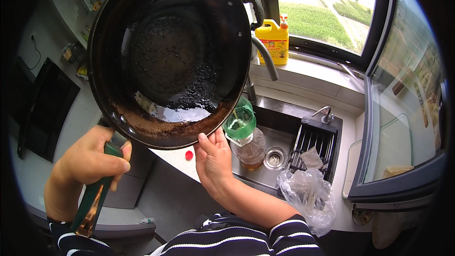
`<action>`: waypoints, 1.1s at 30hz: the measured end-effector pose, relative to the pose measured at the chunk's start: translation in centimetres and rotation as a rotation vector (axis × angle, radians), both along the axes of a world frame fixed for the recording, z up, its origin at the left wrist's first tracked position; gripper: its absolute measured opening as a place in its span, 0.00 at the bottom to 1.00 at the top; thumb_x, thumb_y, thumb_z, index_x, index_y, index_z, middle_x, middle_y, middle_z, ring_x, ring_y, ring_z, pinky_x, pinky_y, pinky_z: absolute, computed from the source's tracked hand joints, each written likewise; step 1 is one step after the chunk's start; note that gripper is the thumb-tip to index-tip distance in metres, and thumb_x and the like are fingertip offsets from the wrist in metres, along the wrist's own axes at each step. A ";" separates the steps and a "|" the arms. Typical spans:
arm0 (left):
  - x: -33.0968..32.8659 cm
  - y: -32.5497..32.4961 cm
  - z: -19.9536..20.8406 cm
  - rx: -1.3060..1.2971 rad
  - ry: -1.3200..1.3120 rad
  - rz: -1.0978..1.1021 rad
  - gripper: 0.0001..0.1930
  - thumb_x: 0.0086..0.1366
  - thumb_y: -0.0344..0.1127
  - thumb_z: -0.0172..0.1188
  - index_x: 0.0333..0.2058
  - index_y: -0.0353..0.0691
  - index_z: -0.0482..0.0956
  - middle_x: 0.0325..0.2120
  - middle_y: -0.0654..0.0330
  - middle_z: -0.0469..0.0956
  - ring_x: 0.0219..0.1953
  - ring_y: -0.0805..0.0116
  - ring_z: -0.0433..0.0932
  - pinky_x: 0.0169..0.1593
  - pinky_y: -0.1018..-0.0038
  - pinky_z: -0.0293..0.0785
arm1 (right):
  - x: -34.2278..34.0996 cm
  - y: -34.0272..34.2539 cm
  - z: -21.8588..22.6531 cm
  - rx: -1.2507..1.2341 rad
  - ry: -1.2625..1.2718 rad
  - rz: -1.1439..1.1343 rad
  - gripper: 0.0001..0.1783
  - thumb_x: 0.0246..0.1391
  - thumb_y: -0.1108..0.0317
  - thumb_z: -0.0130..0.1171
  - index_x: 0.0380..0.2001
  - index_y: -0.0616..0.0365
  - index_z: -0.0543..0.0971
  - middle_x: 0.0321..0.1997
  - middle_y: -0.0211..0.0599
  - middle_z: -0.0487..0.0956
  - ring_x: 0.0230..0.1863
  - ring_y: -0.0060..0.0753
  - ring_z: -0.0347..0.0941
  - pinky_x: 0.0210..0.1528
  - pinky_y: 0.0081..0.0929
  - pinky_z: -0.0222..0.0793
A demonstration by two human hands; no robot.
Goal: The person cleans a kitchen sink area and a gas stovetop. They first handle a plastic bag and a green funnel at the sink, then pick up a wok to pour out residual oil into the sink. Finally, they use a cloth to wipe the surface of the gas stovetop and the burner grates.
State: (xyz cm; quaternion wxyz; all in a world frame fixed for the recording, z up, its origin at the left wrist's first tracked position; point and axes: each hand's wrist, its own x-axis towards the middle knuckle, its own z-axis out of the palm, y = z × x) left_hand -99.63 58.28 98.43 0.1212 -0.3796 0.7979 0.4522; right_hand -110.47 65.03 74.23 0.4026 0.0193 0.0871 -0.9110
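Observation:
My left hand [99, 157] is wrapped round the green handle [97, 192] of a large black wok [166, 61]. The wok is lifted and tilted, its inside facing me, with shiny liquid and dark specks on the bottom and a brown crust along the near rim. At the near right rim, my right hand [213, 163] grips the edge, thumb against it. Right beside that rim a green funnel [241, 122] stands on a clear plastic bottle [251, 149] holding some amber liquid. A thin yellowish streak shows inside the funnel. The wok partly hides the funnel's far side.
The bottle stands in a steel sink [265, 130] with a drain [275, 158], a black rack [310, 147] and a clear plastic bag [310, 199]. A faucet [266, 59] and yellow jug [276, 42] are behind. An open window pane [403, 95] juts in at right. A red cap [189, 155] lies on the counter.

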 end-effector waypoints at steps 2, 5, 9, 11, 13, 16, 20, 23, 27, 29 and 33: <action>0.0 0.0 -0.1 -0.007 0.001 -0.007 0.06 0.51 0.25 0.58 0.25 0.35 0.69 0.14 0.59 0.74 0.14 0.71 0.75 0.19 0.78 0.70 | 0.0 -0.1 0.0 -0.005 -0.002 -0.001 0.33 0.57 0.84 0.48 0.65 0.60 0.55 0.62 0.33 0.67 0.61 0.25 0.64 0.62 0.26 0.59; 0.0 0.0 -0.1 -0.020 0.003 -0.016 0.06 0.51 0.25 0.58 0.26 0.35 0.69 0.14 0.59 0.74 0.14 0.71 0.75 0.19 0.78 0.70 | 0.0 -0.2 0.2 -0.006 -0.002 -0.017 0.29 0.58 0.83 0.48 0.63 0.57 0.59 0.58 0.32 0.70 0.58 0.26 0.66 0.60 0.27 0.61; -0.1 0.1 -0.2 -0.033 0.006 -0.028 0.06 0.51 0.26 0.58 0.26 0.36 0.69 0.14 0.59 0.74 0.14 0.71 0.75 0.19 0.79 0.70 | 0.0 -0.4 0.4 -0.008 -0.012 -0.031 0.28 0.58 0.83 0.47 0.62 0.55 0.60 0.57 0.31 0.71 0.56 0.26 0.67 0.59 0.28 0.61; -0.1 0.1 -0.3 -0.037 0.010 -0.033 0.06 0.51 0.26 0.58 0.25 0.36 0.68 0.14 0.59 0.73 0.14 0.72 0.75 0.19 0.79 0.70 | -0.1 -0.5 0.2 -0.017 -0.006 -0.028 0.29 0.58 0.83 0.48 0.62 0.55 0.60 0.57 0.31 0.71 0.57 0.26 0.67 0.60 0.28 0.61; -0.2 0.2 -0.3 -0.039 0.017 -0.036 0.06 0.51 0.26 0.58 0.25 0.36 0.68 0.13 0.59 0.73 0.13 0.72 0.75 0.19 0.79 0.70 | -0.3 -0.6 0.1 -0.016 0.003 -0.026 0.29 0.58 0.82 0.48 0.62 0.55 0.60 0.58 0.31 0.70 0.57 0.26 0.66 0.60 0.29 0.61; -0.2 0.0 -0.5 -0.050 0.023 -0.037 0.06 0.51 0.26 0.58 0.25 0.36 0.68 0.13 0.59 0.73 0.13 0.72 0.74 0.19 0.79 0.69 | -0.3 -0.8 0.0 -0.011 0.006 -0.016 0.29 0.58 0.82 0.48 0.62 0.55 0.61 0.58 0.32 0.70 0.57 0.26 0.66 0.60 0.29 0.61; -0.2 0.0 -0.5 -0.056 0.021 -0.022 0.06 0.50 0.26 0.58 0.25 0.36 0.68 0.13 0.59 0.73 0.13 0.72 0.74 0.19 0.79 0.69 | -0.4 -0.9 0.1 -0.026 0.001 -0.007 0.28 0.58 0.82 0.48 0.62 0.54 0.61 0.57 0.31 0.71 0.56 0.26 0.67 0.58 0.28 0.61; -0.4 0.2 -0.4 -0.064 0.019 -0.012 0.06 0.50 0.25 0.58 0.26 0.35 0.69 0.14 0.59 0.73 0.14 0.72 0.74 0.19 0.79 0.69 | -0.4 -1.0 0.3 -0.008 -0.012 0.001 0.28 0.58 0.82 0.48 0.61 0.54 0.62 0.56 0.30 0.71 0.55 0.24 0.67 0.57 0.27 0.61; -0.5 0.4 -0.6 -0.079 0.007 -0.004 0.06 0.50 0.25 0.57 0.26 0.35 0.69 0.14 0.59 0.73 0.14 0.72 0.74 0.19 0.79 0.69 | -0.6 -1.2 0.2 -0.006 -0.012 0.005 0.28 0.58 0.82 0.48 0.61 0.52 0.62 0.55 0.28 0.71 0.54 0.23 0.67 0.56 0.26 0.62; -0.5 0.4 -0.7 -0.081 0.007 -0.010 0.06 0.50 0.25 0.57 0.26 0.35 0.69 0.14 0.59 0.73 0.14 0.72 0.74 0.19 0.79 0.69 | -0.7 -1.2 0.1 0.005 -0.008 0.010 0.28 0.58 0.82 0.48 0.61 0.52 0.62 0.55 0.28 0.71 0.54 0.23 0.67 0.55 0.26 0.62; -0.6 0.6 -0.8 -0.075 0.009 -0.013 0.06 0.51 0.25 0.58 0.26 0.35 0.69 0.14 0.60 0.73 0.14 0.73 0.74 0.19 0.78 0.68 | -0.7 -1.4 -0.1 0.009 -0.001 0.013 0.28 0.58 0.82 0.47 0.61 0.53 0.62 0.56 0.28 0.71 0.54 0.23 0.67 0.56 0.26 0.62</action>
